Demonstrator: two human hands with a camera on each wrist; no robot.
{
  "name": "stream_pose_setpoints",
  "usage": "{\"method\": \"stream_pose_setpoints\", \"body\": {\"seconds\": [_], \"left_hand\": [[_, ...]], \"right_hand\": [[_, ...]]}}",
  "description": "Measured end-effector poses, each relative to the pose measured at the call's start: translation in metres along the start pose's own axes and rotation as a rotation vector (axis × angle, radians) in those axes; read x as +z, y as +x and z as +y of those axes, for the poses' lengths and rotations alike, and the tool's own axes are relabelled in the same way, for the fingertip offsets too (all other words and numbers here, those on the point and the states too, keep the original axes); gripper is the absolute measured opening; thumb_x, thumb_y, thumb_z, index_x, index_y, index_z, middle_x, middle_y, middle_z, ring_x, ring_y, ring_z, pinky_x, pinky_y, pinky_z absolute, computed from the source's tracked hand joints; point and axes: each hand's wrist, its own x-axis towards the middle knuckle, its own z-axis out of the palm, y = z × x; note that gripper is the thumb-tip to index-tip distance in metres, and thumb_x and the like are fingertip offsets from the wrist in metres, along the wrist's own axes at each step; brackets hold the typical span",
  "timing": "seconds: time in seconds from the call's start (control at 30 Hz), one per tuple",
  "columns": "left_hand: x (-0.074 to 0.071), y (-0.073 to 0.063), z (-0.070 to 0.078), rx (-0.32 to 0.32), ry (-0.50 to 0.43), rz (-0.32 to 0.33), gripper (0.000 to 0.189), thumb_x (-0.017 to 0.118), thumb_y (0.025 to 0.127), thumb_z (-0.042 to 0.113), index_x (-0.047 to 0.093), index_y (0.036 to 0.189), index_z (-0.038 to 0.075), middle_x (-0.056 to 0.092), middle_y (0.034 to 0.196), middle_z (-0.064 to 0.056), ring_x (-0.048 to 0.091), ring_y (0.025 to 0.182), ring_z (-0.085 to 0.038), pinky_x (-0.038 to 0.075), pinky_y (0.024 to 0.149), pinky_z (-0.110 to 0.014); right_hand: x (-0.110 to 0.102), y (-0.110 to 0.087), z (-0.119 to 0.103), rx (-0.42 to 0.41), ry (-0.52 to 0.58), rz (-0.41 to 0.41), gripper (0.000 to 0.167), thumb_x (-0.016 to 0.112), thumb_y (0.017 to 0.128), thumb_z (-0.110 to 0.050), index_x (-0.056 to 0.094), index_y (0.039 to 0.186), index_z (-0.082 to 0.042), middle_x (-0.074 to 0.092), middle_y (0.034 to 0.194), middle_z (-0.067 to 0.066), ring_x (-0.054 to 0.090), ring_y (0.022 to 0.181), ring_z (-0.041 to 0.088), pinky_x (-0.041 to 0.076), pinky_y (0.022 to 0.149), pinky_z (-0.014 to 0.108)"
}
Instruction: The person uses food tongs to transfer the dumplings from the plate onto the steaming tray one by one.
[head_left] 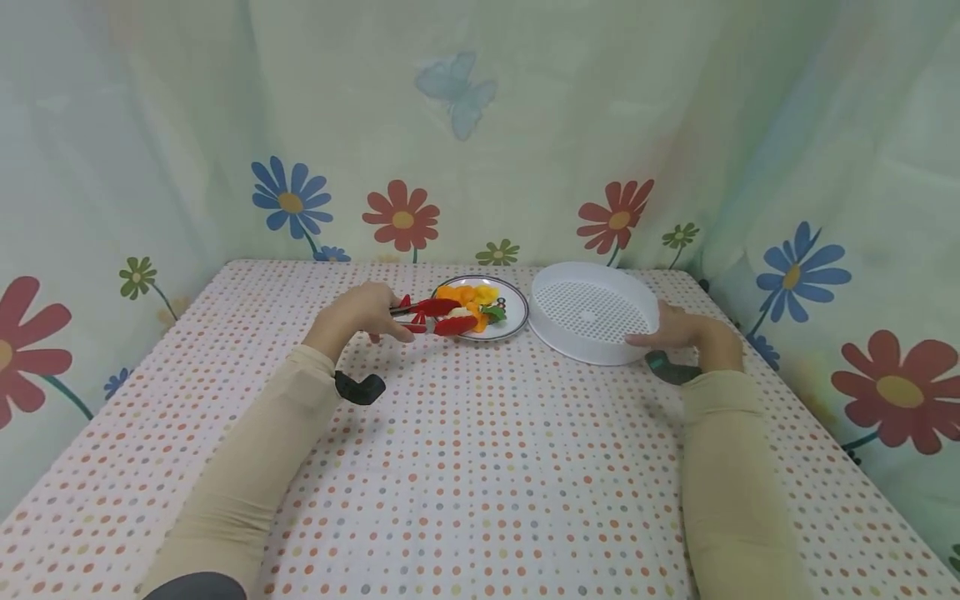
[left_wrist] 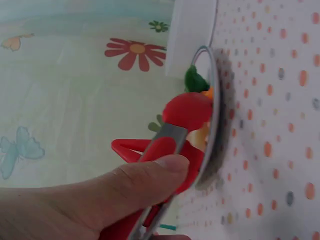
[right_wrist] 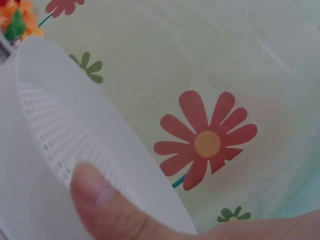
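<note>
My left hand [head_left: 367, 308] holds a pair of red-tipped metal tongs [head_left: 454, 325], thumb along one arm. The tongs' spread tips reach over the near left part of a dark-rimmed white plate [head_left: 517, 315]. Orange and yellow pieces of food [head_left: 486, 295] and a green leafy piece [head_left: 495, 313] lie on that plate. A pale piece [left_wrist: 200, 137] shows between the tips; I cannot tell whether they squeeze it. My right hand [head_left: 678, 327] grips the right side of a round white basket with a perforated bottom [head_left: 546, 312], its thumb [right_wrist: 102, 192] over the rim.
The basket stands close against the plate's right side, on a dotted tablecloth [head_left: 480, 467]. A flowered curtain [head_left: 525, 167] hangs directly behind the table's far edge and along both sides. Black straps with camera mounts sit at both wrists.
</note>
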Motion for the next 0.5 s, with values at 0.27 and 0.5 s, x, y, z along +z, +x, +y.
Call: {"method": "stream_pose_setpoints", "body": {"seconds": [0.27, 0.5], "left_hand": [[-0.013, 0.006, 0.002, -0.035, -0.001, -0.093, 0.078, 0.081, 0.071, 0.043, 0.053, 0.134, 0.006, 0.058, 0.123, -0.013, 0.069, 0.084, -0.022, 0.052, 0.08, -0.043], [-0.02, 0.006, 0.003, -0.013, -0.018, -0.077, 0.077, 0.082, 0.071, 0.04, 0.053, 0.135, 0.008, 0.059, 0.121, -0.013, 0.069, 0.086, -0.024, 0.051, 0.08, -0.044]], "right_hand": [[0.005, -0.004, -0.004, 0.031, 0.048, -0.037, 0.129, 0.067, 0.077, -0.061, -0.019, 0.144, 0.008, -0.005, 0.149, 0.038, 0.0, 0.137, 0.056, 0.009, 0.105, 0.072], [0.002, -0.007, -0.003, 0.012, 0.044, -0.005, 0.126, 0.067, 0.076, -0.062, -0.015, 0.147, 0.003, -0.005, 0.151, 0.036, -0.001, 0.137, 0.056, 0.006, 0.104, 0.073]]}}
